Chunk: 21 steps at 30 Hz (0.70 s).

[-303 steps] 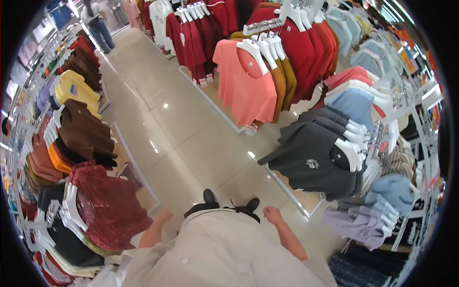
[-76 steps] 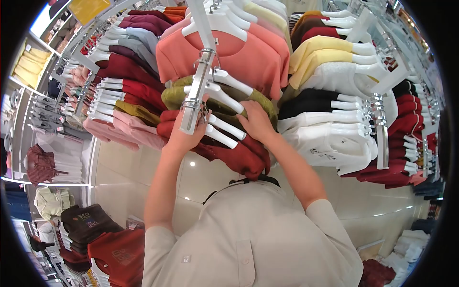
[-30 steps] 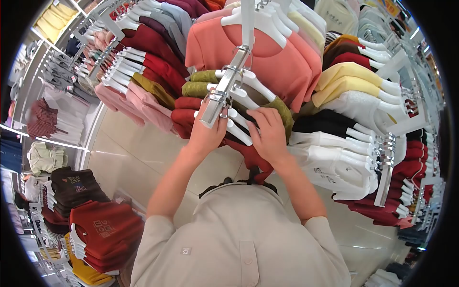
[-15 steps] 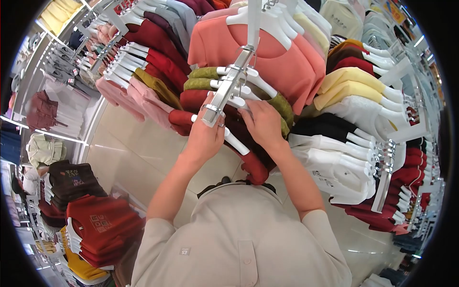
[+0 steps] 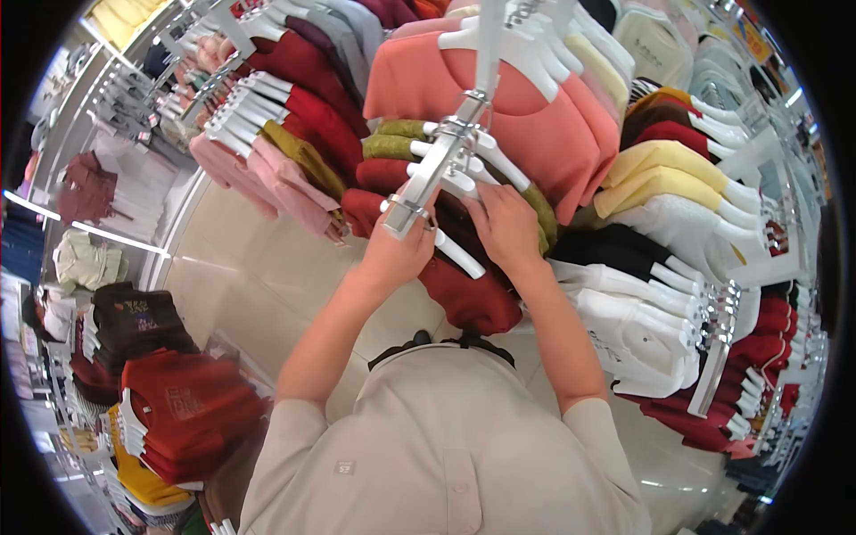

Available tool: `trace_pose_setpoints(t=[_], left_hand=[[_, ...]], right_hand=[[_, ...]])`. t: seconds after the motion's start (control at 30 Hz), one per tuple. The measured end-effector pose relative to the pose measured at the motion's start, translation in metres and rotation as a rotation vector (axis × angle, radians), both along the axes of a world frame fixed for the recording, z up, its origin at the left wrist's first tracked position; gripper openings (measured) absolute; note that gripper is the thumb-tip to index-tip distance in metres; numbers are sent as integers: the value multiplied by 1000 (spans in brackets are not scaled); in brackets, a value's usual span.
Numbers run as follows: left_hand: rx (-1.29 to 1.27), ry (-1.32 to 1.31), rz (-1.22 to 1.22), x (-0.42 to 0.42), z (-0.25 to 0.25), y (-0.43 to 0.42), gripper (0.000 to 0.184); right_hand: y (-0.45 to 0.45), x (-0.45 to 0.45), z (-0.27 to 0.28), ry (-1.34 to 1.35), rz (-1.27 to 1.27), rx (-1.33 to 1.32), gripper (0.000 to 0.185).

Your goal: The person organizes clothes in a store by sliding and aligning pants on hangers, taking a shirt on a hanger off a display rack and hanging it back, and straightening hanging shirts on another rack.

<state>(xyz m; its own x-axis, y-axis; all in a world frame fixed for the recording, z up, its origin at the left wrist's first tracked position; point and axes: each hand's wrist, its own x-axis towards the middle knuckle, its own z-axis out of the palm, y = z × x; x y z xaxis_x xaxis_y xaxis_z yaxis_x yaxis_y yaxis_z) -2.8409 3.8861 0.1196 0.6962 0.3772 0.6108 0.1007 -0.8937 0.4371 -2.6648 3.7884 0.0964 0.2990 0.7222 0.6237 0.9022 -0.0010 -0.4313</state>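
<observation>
A square metal display arm [image 5: 437,169] points toward me, with garments on white hangers beneath it. My left hand [image 5: 399,254] is closed among the front garments, its fingers partly hidden behind the arm's tip; what it grips is hidden. My right hand [image 5: 510,227] closes its thumb and fingers on the shoulder of a white hanger [image 5: 458,184] with a dark red garment. In front hangs another white hanger [image 5: 460,256] bearing a rust-red top [image 5: 473,299], its lower part near my waist. Olive-green tops [image 5: 392,145] hang just behind, then coral tops [image 5: 526,125].
At right, white tops [image 5: 624,321], black tops [image 5: 611,245] and yellow tops [image 5: 664,174] crowd another rack arm [image 5: 718,357]. Pink tops [image 5: 285,178] hang at left. Red sweaters [image 5: 192,410] stand lower left, beside the tiled floor [image 5: 241,267].
The view has shifted slightly, so the rack sits a little further right. The front rust-red top hangs differently, its body now spread wider below the hanger. Both hands keep nearly the same places.
</observation>
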Motion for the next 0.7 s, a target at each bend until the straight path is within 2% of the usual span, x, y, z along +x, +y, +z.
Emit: trace_pose_setpoints(t=[0.2, 0.3, 0.4, 0.5, 0.7], left_hand=[[-70, 13, -6, -2, -3, -1, 55], [-198, 36, 12, -6, -6, -5, 52], [-216, 48, 67, -6, -10, -8, 50], [-169, -86, 117, -6, -16, -12, 47], [-146, -79, 287, -36, -39, -53, 67]], right_hand=[[-4, -2, -2, 35, -1, -1, 27], [-12, -6, 3, 68, 23, 42, 32], [-25, -17, 16, 76, 66, 108, 35], [-38, -30, 15, 108, 173, 178, 36], [-68, -58, -6, 238, 514, 179, 48]])
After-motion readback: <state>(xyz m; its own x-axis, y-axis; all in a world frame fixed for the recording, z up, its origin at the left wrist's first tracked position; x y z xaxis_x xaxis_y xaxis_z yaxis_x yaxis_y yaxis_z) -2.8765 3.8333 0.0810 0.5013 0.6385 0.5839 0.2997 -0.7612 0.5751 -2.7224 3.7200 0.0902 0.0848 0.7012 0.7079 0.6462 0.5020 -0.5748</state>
